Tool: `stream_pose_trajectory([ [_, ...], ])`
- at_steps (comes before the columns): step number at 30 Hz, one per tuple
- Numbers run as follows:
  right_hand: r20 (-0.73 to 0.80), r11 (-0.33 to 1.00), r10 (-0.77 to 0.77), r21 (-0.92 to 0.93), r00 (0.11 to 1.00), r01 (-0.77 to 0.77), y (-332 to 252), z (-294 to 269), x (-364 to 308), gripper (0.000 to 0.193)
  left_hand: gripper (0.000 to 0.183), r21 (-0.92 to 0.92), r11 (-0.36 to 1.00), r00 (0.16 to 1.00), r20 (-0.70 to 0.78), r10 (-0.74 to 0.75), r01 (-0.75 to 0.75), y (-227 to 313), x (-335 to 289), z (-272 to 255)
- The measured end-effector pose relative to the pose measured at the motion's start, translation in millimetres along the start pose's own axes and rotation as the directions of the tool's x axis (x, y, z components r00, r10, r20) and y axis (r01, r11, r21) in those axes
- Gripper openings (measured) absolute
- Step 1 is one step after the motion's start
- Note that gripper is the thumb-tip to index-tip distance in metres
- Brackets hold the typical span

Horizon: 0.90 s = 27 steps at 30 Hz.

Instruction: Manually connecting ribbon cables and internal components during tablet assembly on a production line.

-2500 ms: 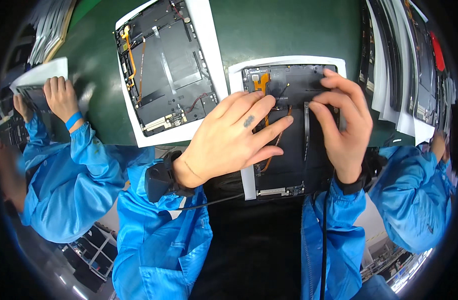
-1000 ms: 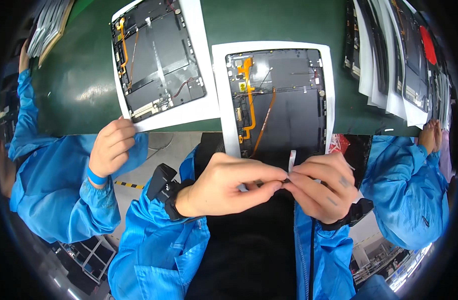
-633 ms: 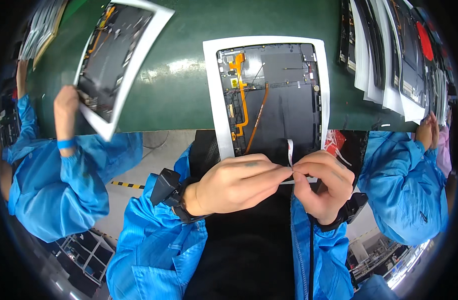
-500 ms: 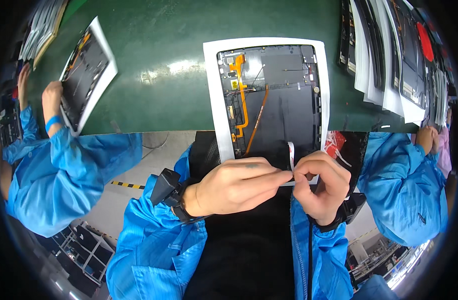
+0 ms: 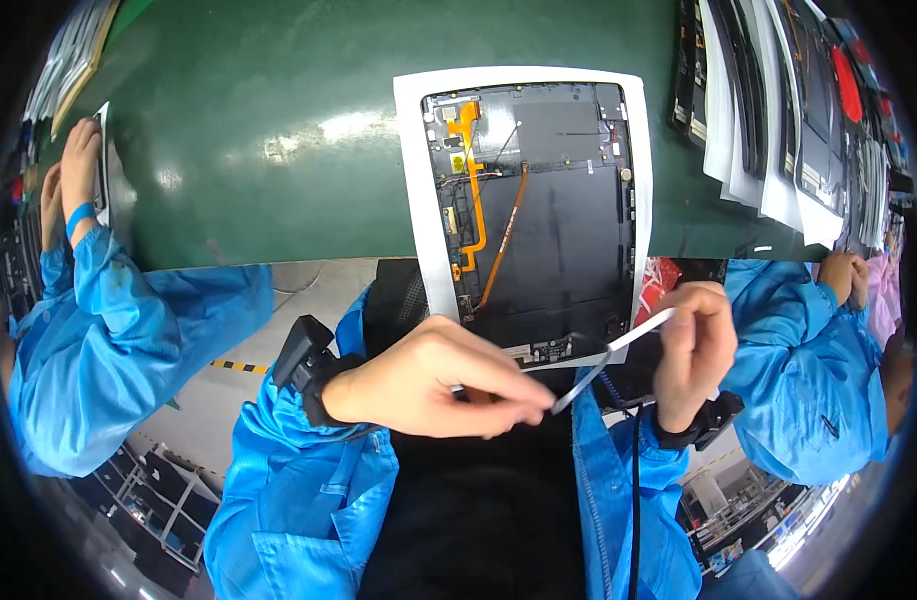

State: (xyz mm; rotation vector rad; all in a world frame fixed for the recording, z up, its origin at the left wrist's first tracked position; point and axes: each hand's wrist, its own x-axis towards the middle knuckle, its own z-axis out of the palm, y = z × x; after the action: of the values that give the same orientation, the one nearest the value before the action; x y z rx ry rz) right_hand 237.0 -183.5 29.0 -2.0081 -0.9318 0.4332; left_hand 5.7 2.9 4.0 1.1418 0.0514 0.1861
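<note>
My left hand [image 5: 449,385] pinches the lower end of a thin strip below the near edge of an opened black tablet housing [image 5: 569,220]. The strip's part [image 5: 577,390] by these fingers looks greyish. Its other end, a white strip [image 5: 641,330], is pinched between thumb and fingers of my right hand [image 5: 697,350]. Between both hands the strip stretches slantwise, partly blurred. The housing lies on a white sheet [image 5: 415,170] at the table's near edge. Inside it run an orange flex cable [image 5: 476,205] and a narrow copper-coloured ribbon [image 5: 504,240].
Stacked housings with white sheets [image 5: 749,110] stand at the table's right. At the far left, a co-worker's hand [image 5: 82,160] holds a housing edge-on [image 5: 103,165]. Another co-worker's blue sleeve [image 5: 799,365] is close on my right. Red material [image 5: 663,280] lies beside my right hand.
My hands have drawn apart, the right one moving right and up, stretching the strip between them. The co-worker at the left has carried a housing farther left and turned it edge-on.
</note>
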Motion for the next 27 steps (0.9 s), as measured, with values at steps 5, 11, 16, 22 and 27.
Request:
stream_pose_trajectory([
  [5, -0.216, 0.935, 0.25, -0.199, 0.944, -0.293, 60.5, -64.5, -17.5, 0.009, 0.023, -0.137, 0.985, 0.994, 0.055, -0.094, 0.1, 7.9, -3.9, -5.8],
  [11, -0.226, 0.722, 0.348, -0.554, 0.91, -0.414, 39.7, -77.7, -16.7, 0.008, 0.023, -0.228, 0.965, 0.989, 0.089, -0.115, 0.132, 11.0, 1.5, -4.5],
  [16, 0.184, 0.912, -0.22, -0.309, 0.958, 0.269, -31.2, -48.3, 5.0, 0.013, 0.024, -0.229, 0.966, 0.992, 0.069, -0.102, 0.116, 18.1, 11.1, -7.4],
  [22, 0.568, 0.807, -0.544, 0.152, 0.618, 0.571, -56.3, 4.7, 34.9, 0.029, 0.022, -0.165, 0.98, 0.994, 0.012, -0.11, 0.111, 17.5, 3.1, 0.9],
  [27, 0.356, 0.804, -0.584, 0.127, 0.73, 0.581, -48.6, 6.0, 30.5, 0.027, 0.041, 0.316, 0.816, 0.809, -0.518, -0.279, 0.484, -15.7, -30.7, -13.5],
])
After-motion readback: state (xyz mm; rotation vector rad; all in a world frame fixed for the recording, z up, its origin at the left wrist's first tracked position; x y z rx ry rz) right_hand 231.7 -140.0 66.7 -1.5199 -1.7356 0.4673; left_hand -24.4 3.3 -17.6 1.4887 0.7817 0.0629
